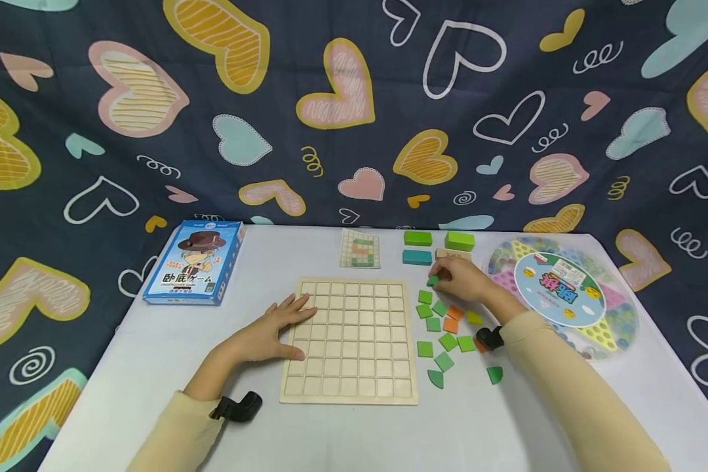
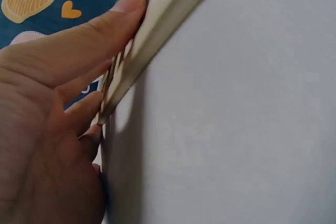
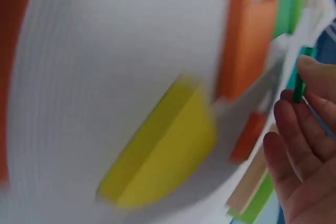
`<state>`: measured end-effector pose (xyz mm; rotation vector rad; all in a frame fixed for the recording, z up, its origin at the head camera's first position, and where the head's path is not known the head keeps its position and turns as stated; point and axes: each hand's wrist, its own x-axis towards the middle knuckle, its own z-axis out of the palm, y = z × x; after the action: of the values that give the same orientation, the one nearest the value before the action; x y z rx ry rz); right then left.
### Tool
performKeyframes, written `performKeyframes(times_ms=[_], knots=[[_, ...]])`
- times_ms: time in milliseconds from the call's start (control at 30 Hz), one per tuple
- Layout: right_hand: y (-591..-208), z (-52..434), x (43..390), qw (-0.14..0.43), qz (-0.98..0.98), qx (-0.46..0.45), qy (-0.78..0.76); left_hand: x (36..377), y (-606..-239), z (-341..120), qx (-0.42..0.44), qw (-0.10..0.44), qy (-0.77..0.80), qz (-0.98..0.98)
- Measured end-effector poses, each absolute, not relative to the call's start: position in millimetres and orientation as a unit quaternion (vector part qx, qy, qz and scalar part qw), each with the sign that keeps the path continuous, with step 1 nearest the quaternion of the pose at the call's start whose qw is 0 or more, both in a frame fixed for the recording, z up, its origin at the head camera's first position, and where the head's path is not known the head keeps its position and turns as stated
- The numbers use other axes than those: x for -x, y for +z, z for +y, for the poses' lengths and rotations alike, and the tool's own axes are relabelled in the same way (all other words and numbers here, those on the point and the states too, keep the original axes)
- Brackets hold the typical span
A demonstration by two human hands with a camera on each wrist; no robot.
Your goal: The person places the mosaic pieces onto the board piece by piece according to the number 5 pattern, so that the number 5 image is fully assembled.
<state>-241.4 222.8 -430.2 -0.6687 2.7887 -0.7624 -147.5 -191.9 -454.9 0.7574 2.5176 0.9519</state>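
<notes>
A pale wooden grid board [image 1: 354,341] lies flat on the white table. On its left edge rests my left hand [image 1: 267,333], fingers spread and fairly straight; the left wrist view also shows its thumb [image 2: 100,35] touching the board's rim. Beyond the board's upper right corner, my right hand [image 1: 463,283] pinches a small green tile [image 1: 432,280] between thumb and fingertips. In the right wrist view that tile [image 3: 299,85] appears edge-on. Below this hand lie loose green square tiles [image 1: 425,297], orange tiles [image 1: 451,324], a yellow tile [image 1: 474,317] and green quarter-round tiles [image 1: 435,378].
Behind the board lies a coloured grid card [image 1: 360,249]. Green blocks [image 1: 417,238], a teal block [image 1: 417,257] and a wooden block [image 1: 453,254] stand near the right hand. A blue game box [image 1: 195,262] is at left, a round Chinese-checkers set [image 1: 560,288] at right.
</notes>
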Motion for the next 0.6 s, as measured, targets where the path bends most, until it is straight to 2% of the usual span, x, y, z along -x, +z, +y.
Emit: performKeyframes(times_ms=[267,600], knots=[[-416.5,171.2,221.9,0.099,0.899,0.273,-0.328,147.7,-454.0,-190.8,-0.266,0.165,0.353,0.882],[-424.1,76.0,221.4,0.137,0.882,0.348,-0.288,145.2,-457.4,-192.8,-0.258,0.166,0.356,0.883]])
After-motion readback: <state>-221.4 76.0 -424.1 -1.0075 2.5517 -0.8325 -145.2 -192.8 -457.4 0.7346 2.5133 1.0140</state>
